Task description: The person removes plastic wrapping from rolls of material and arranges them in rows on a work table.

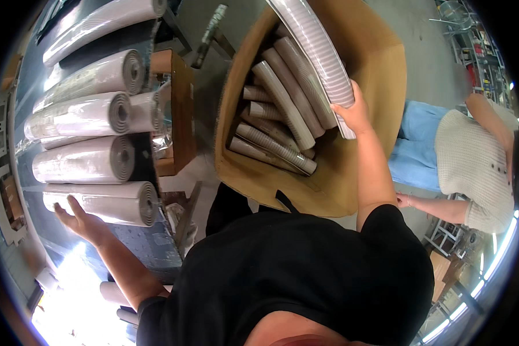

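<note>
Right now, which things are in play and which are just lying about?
In play: right hand on ribbed tube; cardboard box of tubes; left hand at nearest grey roll.
Lying about: small wooden box, metal racks, a co-worker.

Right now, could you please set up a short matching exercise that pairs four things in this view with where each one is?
Things:
1. right hand
2. left hand
3. cardboard box
4. co-worker in a cream knitted top

Places:
A. at the right edge of the view, beside the box
B. open, at the nearest wrapped roll on the dark table
C. gripping a ribbed grey tube at the box's opening
D. in the middle, holding many ribbed tubes

Pairs: 1-C, 2-B, 3-D, 4-A
</note>
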Action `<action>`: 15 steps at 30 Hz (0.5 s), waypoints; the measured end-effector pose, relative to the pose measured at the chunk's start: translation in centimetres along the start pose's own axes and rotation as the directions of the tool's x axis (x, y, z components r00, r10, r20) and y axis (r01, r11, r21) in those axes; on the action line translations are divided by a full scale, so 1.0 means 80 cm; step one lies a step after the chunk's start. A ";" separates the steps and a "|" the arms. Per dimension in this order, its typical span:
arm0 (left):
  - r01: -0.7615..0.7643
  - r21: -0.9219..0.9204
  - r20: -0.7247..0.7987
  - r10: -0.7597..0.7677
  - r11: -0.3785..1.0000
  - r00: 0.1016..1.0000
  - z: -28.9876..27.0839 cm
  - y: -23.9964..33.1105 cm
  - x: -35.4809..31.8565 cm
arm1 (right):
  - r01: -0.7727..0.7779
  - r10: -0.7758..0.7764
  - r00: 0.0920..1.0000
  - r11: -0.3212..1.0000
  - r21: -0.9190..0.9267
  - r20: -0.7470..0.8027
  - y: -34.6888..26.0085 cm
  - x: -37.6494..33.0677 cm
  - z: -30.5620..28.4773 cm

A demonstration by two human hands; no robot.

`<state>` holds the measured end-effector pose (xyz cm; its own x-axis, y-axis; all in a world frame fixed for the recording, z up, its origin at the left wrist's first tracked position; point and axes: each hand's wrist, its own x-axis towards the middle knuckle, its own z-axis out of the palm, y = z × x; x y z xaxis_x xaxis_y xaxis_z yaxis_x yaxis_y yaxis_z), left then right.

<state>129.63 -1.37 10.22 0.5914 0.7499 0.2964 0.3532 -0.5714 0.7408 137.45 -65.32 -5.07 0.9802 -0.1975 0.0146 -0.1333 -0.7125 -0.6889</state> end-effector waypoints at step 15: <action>-0.444 0.258 0.895 -0.385 0.858 -0.225 0.325 0.023 -0.392 | -0.425 0.469 0.878 0.671 -0.607 -0.096 0.281 0.017 0.021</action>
<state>130.58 -34.61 -13.38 0.3798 -0.2470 -0.8915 0.2275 -0.9092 0.3488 136.07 -80.48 -21.73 0.7837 -0.5724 -0.2411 -0.5953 -0.8030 -0.0288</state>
